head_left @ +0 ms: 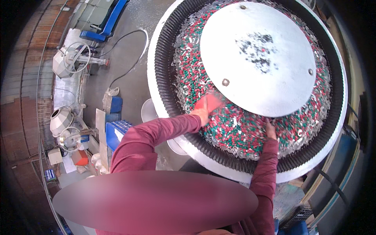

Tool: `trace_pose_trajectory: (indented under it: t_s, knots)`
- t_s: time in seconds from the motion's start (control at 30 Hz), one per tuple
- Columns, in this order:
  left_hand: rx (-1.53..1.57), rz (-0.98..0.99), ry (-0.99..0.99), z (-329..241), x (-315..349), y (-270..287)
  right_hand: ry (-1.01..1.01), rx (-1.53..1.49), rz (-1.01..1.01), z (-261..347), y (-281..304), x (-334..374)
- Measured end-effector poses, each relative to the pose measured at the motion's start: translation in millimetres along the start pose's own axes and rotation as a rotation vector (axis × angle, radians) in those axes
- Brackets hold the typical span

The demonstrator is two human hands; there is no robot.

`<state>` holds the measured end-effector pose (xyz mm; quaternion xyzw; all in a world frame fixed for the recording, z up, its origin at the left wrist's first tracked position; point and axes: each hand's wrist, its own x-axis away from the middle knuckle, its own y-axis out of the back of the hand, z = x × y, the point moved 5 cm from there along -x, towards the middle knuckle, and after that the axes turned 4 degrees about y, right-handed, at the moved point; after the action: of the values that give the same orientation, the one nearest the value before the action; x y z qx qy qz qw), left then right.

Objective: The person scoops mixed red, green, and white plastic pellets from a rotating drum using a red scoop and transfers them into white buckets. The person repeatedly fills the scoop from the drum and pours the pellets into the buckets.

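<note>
Over the round tub [156, 55], left hand [201, 113] gripping a red scoop [211, 102], right hand [270, 131] flat, open on pellets [235, 129]

We count one round tub [158, 51] with one grey centre disc [256, 58] – its red, green and silver pieces [235, 129] too many to number. Two hands – left [201, 113], right [270, 131] – one red scoop [211, 102], two blue crates [117, 131].
</note>
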<state>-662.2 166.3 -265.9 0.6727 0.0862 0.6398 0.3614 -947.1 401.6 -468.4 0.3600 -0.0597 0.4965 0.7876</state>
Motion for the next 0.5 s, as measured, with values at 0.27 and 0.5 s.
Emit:
trace_pose_trajectory:
  t_s: [0.27, 0.5]
  knots:
    - [0.859, 0.484, 0.009, -50, 31, -69, -0.340, -0.589, 0.097, 166, 19, 80]
    - [1.180, 0.757, -0.311, -54, 100, -33, -0.156, -0.711, 0.151, 205, 127, 152]
